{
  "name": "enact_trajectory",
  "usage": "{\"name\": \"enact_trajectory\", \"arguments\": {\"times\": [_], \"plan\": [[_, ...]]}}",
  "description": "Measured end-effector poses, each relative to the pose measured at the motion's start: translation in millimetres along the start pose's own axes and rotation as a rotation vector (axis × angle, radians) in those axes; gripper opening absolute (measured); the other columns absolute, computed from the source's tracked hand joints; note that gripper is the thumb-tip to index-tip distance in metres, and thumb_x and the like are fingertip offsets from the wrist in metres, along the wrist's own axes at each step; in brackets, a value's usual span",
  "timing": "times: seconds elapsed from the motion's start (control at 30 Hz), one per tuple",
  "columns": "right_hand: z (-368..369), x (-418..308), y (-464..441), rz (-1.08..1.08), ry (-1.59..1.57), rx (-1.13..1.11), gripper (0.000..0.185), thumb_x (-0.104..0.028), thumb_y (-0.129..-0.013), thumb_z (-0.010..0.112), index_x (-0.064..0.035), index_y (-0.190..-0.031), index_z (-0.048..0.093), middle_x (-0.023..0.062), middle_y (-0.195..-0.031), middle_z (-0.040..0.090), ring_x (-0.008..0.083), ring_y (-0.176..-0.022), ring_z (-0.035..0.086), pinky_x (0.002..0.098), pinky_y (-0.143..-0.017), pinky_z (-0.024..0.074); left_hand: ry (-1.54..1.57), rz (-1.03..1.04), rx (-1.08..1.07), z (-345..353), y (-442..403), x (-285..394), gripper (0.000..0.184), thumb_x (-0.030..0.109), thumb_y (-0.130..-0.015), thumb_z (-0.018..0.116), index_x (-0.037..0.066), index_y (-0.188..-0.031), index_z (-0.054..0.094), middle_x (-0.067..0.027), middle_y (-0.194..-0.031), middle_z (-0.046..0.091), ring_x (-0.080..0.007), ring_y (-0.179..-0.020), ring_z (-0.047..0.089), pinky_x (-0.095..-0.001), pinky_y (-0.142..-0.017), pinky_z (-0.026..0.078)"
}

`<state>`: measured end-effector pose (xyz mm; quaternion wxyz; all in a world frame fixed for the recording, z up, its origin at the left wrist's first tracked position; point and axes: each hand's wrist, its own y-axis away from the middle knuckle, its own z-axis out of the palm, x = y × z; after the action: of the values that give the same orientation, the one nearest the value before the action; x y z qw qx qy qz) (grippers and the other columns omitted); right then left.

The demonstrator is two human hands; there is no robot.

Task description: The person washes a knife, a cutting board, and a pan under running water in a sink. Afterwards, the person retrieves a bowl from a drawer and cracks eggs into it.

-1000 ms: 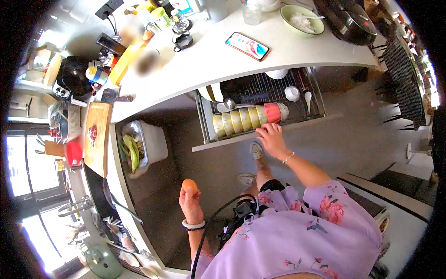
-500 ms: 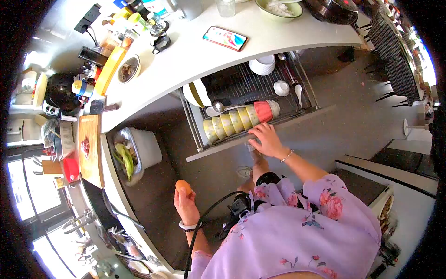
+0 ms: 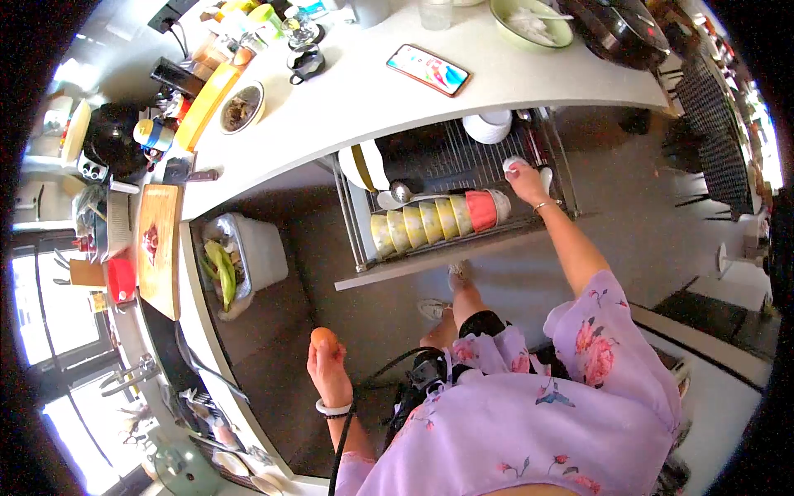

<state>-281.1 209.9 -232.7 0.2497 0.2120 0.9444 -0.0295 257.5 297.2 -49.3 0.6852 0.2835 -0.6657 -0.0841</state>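
My left hand (image 3: 330,369) is closed round a brown egg (image 3: 323,336), held low over the floor beside the drawer. Inside the pulled-out drawer (image 3: 413,269), my right hand (image 3: 529,187) has its fingers on a small white bowl (image 3: 512,162), which they partly cover. A white spoon (image 3: 546,178) lies just right of that hand. Along the drawer front rests a row of nested yellow patterned bowls (image 3: 420,225), with a coral bowl (image 3: 480,210) at its right end. Behind them are a metal ladle (image 3: 401,192) and stacked white bowls (image 3: 488,126).
On the counter lie a phone (image 3: 428,69), a green bowl with a white food (image 3: 529,23) and a bowl of dark food (image 3: 241,108). A cutting board (image 3: 161,248) and a knife (image 3: 201,175) are at left. Below stands a waste bin (image 3: 263,256) holding peelings.
My right hand has left the drawer's front edge and reached inside, onto the small white bowl. My left hand still holds the egg. The view has shifted slightly.
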Motion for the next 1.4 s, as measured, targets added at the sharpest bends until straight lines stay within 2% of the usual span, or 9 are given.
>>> {"name": "enact_trajectory", "arguments": {"times": [0.2,0.3,0.53,0.57,0.83,0.93,1.0,1.13,1.4], "plan": [[62,34,-110,0.261,-0.047,0.264,0.047,-0.043,-0.086,0.066,-0.0019,-0.108,0.063,0.0128,-0.089,0.069,0.0273,-0.085,0.067,0.0378,-0.075,0.0525,-0.028,0.003,-0.014,15,-12,-7,0.034,0.029,-0.094,0.061,0.003,-0.116,0.057,-0.0036,-0.101,0.058,-0.0119,-0.086,0.053,-0.0263,-0.075,0.046],[58,12,-133,0.970,-0.998,0.027,0.071,-0.062,-0.085,0.062,0.0004,-0.118,0.059,0.0109,-0.090,0.059,0.0240,-0.076,0.054,0.0393,-0.070,0.0550,0.043,-0.031,0.041,38,-12,5,0.033,0.028,-0.095,0.060,0.003,-0.117,0.057,-0.0037,-0.102,0.058,-0.0117,-0.085,0.053,-0.0263,-0.076,0.046],[139,72,-165,0.952,-1.396,0.093,0.071,-0.066,-0.087,0.056,-0.0129,-0.132,0.048,0.0121,-0.121,0.057,0.0267,-0.094,0.057,0.0428,-0.067,0.0557,0.115,-0.101,0.058,60,-25,-2,0.034,0.028,-0.094,0.061,0.002,-0.117,0.057,-0.0037,-0.102,0.058,-0.0118,-0.087,0.053,-0.0272,-0.076,0.046],[140,74,-169,0.950,-1.445,0.061,0.060,-0.054,-0.094,0.054,-0.0167,-0.139,0.041,0.0135,-0.136,0.047,0.0328,-0.116,0.052,0.0481,-0.095,0.0498,0.125,-0.098,0.078,62,-26,-4,0.035,0.028,-0.093,0.062,0.002,-0.117,0.057,-0.0038,-0.102,0.058,-0.0119,-0.088,0.053,-0.0273,-0.076,0.045],[138,58,-173,1.051,-1.662,0.302,0.052,-0.049,-0.096,0.052,-0.0169,-0.136,0.042,0.0075,-0.139,0.044,0.0314,-0.124,0.046,0.0469,-0.098,0.0477,-0.020,-0.103,0.077,75,-40,-7,0.037,0.029,-0.093,0.063,0.003,-0.118,0.057,-0.0037,-0.103,0.058,-0.0125,-0.088,0.052,-0.0279,-0.077,0.045],[140,74,-175,1.163,-1.553,0.253,0.048,-0.046,-0.092,0.062,-0.0176,-0.129,0.050,0.0070,-0.132,0.053,0.0265,-0.115,0.055,0.0417,-0.078,0.0557,0.009,-0.107,0.075,78,-42,-5,0.038,0.031,-0.092,0.063,0.003,-0.118,0.057,-0.0040,-0.104,0.058,-0.0129,-0.088,0.052,-0.0284,-0.078,0.044],[149,77,-167,0.892,-1.545,0.242,0.048,-0.047,-0.093,0.060,-0.0174,-0.129,0.050,0.0079,-0.125,0.057,0.0248,-0.111,0.056,0.0397,-0.079,0.0551,0.095,-0.140,0.068,80,-44,-5,0.039,0.032,-0.092,0.063,0.003,-0.118,0.057,-0.0042,-0.104,0.058,-0.0131,-0.089,0.052,-0.0286,-0.078,0.044],[131,84,-148,0.961,-1.377,0.022,0.055,-0.048,-0.092,0.061,-0.0101,-0.129,0.048,0.0109,-0.126,0.055,0.0290,-0.109,0.056,0.0415,-0.089,0.0523,0.068,-0.139,0.060,78,-45,-10,0.042,0.036,-0.091,0.064,0.003,-0.116,0.057,-0.0045,-0.104,0.058,-0.0133,-0.090,0.052,-0.0285,-0.078,0.044],[68,21,-62,0.411,0.018,-0.872,0.075,-0.061,-0.082,0.063,0.0030,-0.121,0.057,0.0177,-0.104,0.064,0.0298,-0.083,0.065,0.0407,-0.063,0.0577,0.121,-0.124,0.044,73,-39,-5,0.037,0.033,-0.092,0.064,0.005,-0.115,0.058,-0.0037,-0.103,0.058,-0.0134,-0.090,0.053,-0.0287,-0.079,0.044]]}}
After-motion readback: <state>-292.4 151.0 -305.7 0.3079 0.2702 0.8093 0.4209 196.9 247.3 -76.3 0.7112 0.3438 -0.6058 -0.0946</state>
